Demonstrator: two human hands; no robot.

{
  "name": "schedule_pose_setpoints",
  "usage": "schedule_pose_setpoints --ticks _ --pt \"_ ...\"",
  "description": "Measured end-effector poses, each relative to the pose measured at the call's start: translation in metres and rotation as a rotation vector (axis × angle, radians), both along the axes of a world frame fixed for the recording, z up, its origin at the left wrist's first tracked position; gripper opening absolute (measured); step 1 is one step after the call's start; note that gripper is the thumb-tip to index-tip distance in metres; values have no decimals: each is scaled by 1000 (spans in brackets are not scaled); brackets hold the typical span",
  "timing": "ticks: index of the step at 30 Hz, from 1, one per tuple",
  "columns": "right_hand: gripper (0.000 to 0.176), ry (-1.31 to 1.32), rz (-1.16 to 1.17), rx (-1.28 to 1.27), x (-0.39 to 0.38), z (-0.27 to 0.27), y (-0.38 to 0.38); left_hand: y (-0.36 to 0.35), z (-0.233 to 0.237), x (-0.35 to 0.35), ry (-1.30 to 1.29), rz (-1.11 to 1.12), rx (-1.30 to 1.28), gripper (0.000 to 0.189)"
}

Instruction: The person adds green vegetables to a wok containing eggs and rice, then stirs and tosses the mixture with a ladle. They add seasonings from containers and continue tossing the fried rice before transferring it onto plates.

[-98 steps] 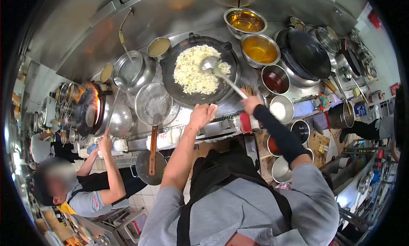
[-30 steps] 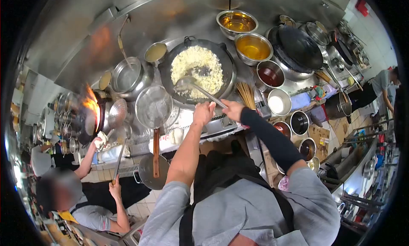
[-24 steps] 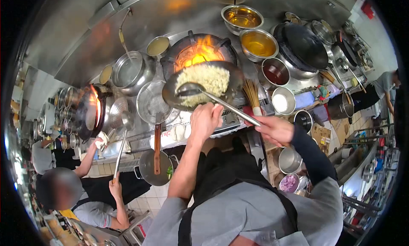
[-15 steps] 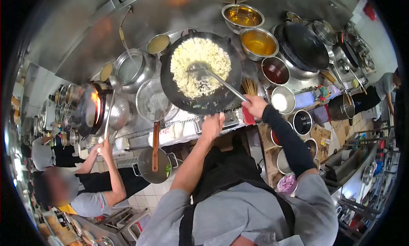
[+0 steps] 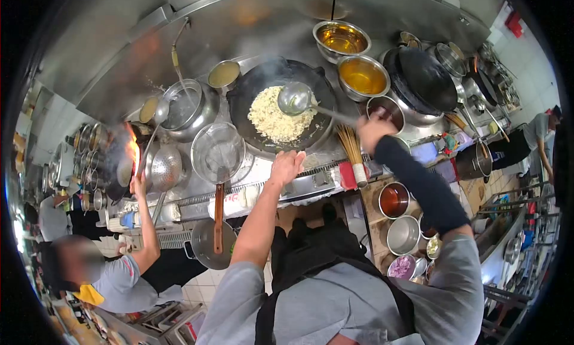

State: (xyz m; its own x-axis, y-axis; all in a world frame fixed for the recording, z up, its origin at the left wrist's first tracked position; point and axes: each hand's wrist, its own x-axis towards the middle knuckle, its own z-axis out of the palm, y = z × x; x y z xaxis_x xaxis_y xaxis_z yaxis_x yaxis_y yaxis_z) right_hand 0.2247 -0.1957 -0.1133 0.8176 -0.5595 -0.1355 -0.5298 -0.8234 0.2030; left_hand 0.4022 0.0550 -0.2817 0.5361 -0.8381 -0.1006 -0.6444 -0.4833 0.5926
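Observation:
My right hand (image 5: 376,130) is closed around the handle of a long metal ladle (image 5: 295,99). The ladle's bowl rests over a heap of pale yellow fried rice (image 5: 269,119) in the large black wok (image 5: 242,115). At the wok's near edge, my left hand (image 5: 288,166) is closed on its rim; the exact grip is partly hidden. Faint steam hangs above the wok. Beside my right hand is a pot of dark red liquid (image 5: 391,110), partly covered by the hand. A bamboo brush (image 5: 353,151) lies below the ladle handle.
Two bowls of yellow oil (image 5: 363,77) stand behind right, near another wok (image 5: 426,70). A wire strainer (image 5: 218,151) lies left, beside a pot of water (image 5: 182,106). A co-worker (image 5: 128,273) stands left near a flame (image 5: 133,148). Chopped purple onion (image 5: 402,266) sits lower right.
My right hand has moved up and right, and the ladle bowl has turned over. The rice has gathered into a smaller heap. My left hand has shifted slightly up and left with the wok.

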Motion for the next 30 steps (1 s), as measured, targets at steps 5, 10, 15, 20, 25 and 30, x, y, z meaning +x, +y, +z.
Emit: schedule_pose_setpoints --ticks 5,10,15,20,25,30 --pt "46 -130 -233 732 77 -146 101 0 -9 2 -8 -8 22 36" --pt "28 -543 -474 2465 46 -110 70 20 6 -29 -213 118 -255 31" --pt "35 -581 86 843 9 -126 105 45 28 -61 -260 370 -293 36" --pt "53 -392 59 1379 -31 -122 85 85 3 -84 -84 502 -283 32" --pt "64 -206 20 1067 -183 -208 -52 121 17 -80 -31 637 -357 31" --pt "57 -254 149 517 -88 -136 -130 89 35 -43 -162 453 -285 31"
